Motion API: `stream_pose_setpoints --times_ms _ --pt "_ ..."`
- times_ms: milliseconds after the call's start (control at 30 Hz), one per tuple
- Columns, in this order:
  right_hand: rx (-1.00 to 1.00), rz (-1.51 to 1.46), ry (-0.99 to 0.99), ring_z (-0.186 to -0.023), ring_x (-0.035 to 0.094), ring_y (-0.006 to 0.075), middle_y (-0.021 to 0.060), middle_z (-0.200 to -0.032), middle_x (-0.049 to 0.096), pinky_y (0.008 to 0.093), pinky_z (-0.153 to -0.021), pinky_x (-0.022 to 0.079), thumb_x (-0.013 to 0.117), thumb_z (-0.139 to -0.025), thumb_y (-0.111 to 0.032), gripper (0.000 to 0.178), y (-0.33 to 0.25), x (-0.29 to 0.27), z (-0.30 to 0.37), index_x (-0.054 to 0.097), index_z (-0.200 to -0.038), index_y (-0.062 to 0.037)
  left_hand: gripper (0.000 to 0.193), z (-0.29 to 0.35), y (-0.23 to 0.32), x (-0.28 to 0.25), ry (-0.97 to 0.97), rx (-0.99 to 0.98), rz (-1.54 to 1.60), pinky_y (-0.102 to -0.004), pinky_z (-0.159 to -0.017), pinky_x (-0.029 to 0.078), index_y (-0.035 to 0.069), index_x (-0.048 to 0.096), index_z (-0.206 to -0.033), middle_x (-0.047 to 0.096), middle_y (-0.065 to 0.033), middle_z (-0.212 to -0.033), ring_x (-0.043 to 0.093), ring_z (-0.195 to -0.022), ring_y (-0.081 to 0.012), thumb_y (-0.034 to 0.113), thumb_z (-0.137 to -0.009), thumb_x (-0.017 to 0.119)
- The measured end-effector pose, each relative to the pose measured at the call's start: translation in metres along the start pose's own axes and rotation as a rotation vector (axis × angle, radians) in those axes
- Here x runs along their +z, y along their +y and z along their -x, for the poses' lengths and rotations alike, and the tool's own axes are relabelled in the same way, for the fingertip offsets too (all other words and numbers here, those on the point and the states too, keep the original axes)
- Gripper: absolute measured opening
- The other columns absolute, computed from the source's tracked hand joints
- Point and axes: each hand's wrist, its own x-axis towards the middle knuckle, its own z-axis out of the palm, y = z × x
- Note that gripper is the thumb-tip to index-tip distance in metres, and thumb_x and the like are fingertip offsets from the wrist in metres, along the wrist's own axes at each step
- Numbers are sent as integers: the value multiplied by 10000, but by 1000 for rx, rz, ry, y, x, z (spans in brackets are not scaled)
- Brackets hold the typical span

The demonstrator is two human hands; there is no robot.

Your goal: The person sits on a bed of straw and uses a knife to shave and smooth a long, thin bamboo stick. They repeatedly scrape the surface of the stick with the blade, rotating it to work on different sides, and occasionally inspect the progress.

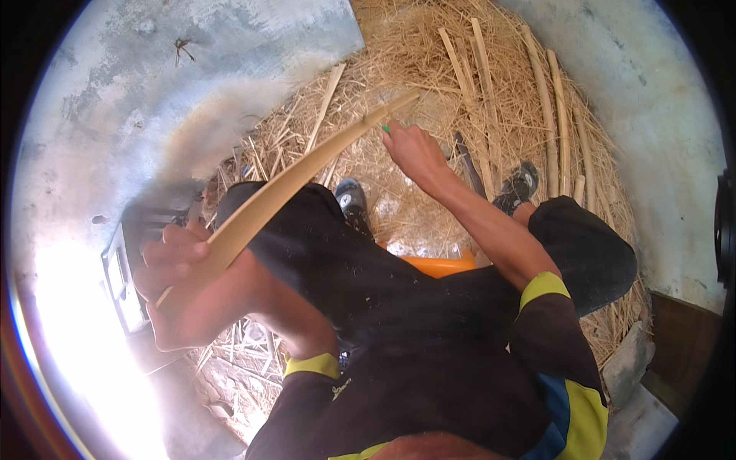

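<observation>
A long pale strip of split bamboo (307, 165) slants across my lap, from the lower left up to the far middle. My left hand (180, 268) is closed round its near end, fingers curled over the edge. Beside the strip's far end is my right hand (418, 157), its fingers closed. A small green bit shows at those fingers; the rest of what they hold is hidden, and whether they touch the strip I cannot tell.
Shavings (406, 38) litter the floor round my feet. Several bamboo lengths (552, 123) lie at the far right, near a dark narrow tool (469, 165). An orange plastic piece (441, 265) shows between my legs. Pale walls (192, 69) close in both sides; a stone (629, 364) lies lower right.
</observation>
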Motion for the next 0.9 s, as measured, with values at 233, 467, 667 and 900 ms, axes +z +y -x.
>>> stream_pose_setpoints --times_ms 233,467,667,900 --pt "73 6 -92 -664 634 408 271 -674 603 500 -620 515 446 -947 -244 288 12 0 -7 557 -1010 14 241 1 1 0 81 70 -57 -248 -374 215 134 270 -492 293 -17 -498 285 -404 -146 222 -674 402" --pt "7 164 -138 -760 642 413 266 -796 638 482 -675 525 473 -909 -219 298 70 33 -25 585 -993 44 237 0 5 3 19 -16 30 -240 -391 203 107 324 -528 296 -45 -500 280 -404 -139 247 -702 403" --pt "190 133 -56 -800 635 417 277 -828 636 482 -722 515 438 -929 -269 346 89 24 -37 588 -958 42 260 6 6 4 62 -61 6 -245 -415 170 119 328 -510 305 -43 -491 211 -424 -123 323 -653 399" --pt "179 -187 -38 -715 625 409 252 -711 621 484 -673 489 316 -989 -312 427 13 -34 5 578 -1003 25 300 4 2 -15 -472 -4 272 -249 -402 175 130 396 -548 401 -48 -495 227 -398 -121 328 -771 367"
